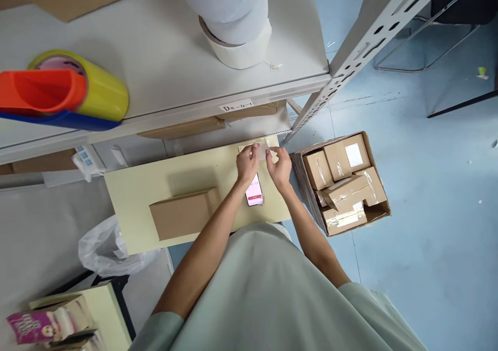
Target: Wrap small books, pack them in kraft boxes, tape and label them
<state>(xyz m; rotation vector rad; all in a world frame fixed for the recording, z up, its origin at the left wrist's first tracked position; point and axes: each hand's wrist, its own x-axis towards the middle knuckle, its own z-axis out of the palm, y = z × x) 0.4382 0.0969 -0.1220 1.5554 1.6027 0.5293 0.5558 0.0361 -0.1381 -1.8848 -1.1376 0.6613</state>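
Note:
My left hand and my right hand are close together over the far right part of a pale yellow table. Both pinch a small white paper label between their fingers. Just below the hands a phone lies face up on the table with a pink and white screen lit. A closed brown cardboard box rests on the table to the left of my left forearm.
A grey metal shelf stands above the table, bearing a white roll and a yellow tape dispenser with orange handle. An open carton of taped parcels sits on the blue floor at right. A plastic bag lies at left.

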